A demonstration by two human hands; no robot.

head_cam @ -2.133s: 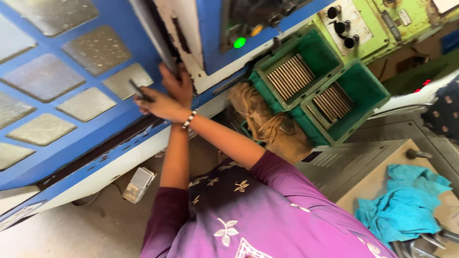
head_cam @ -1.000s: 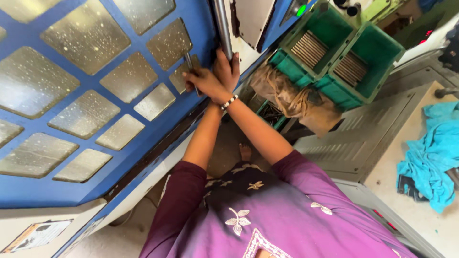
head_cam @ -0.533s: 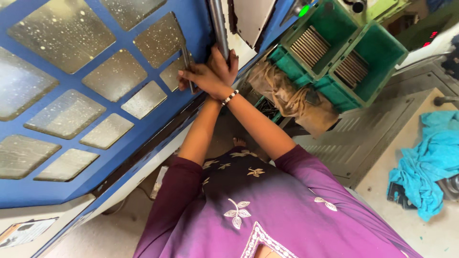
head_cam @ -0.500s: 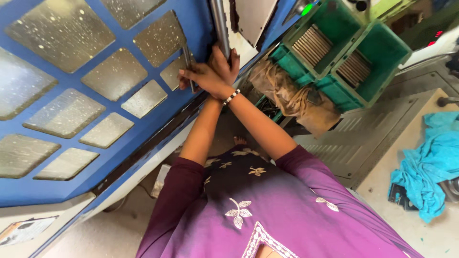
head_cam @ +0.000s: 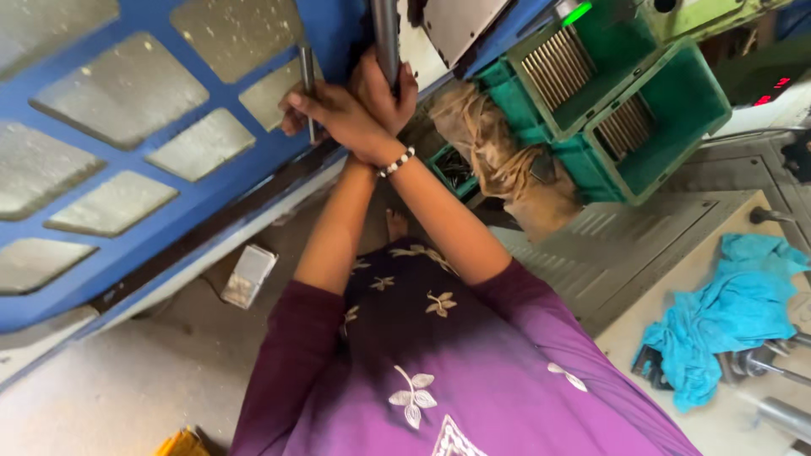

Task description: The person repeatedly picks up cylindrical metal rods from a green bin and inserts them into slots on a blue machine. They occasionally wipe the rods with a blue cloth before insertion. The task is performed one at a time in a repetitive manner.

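A: Hands?
B: Overlapping, both on the blue door (head_cam: 169, 211). Right hand (head_cam: 334, 114) curled round its thin metal handle (head_cam: 307, 76); left hand (head_cam: 384, 93) clamped on the thicker steel bar (head_cam: 386, 34).
A: Packages?
B: Two green crates (head_cam: 667, 118) right; small grey box (head_cam: 248, 275) on floor below.

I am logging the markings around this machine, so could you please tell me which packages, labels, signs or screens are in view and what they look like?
Small box: on the floor below the blue door, rectangular, pale grey.
Indicator light: top, above the green crates, bright green.
Red display: far right edge, small glowing digits on dark panel.
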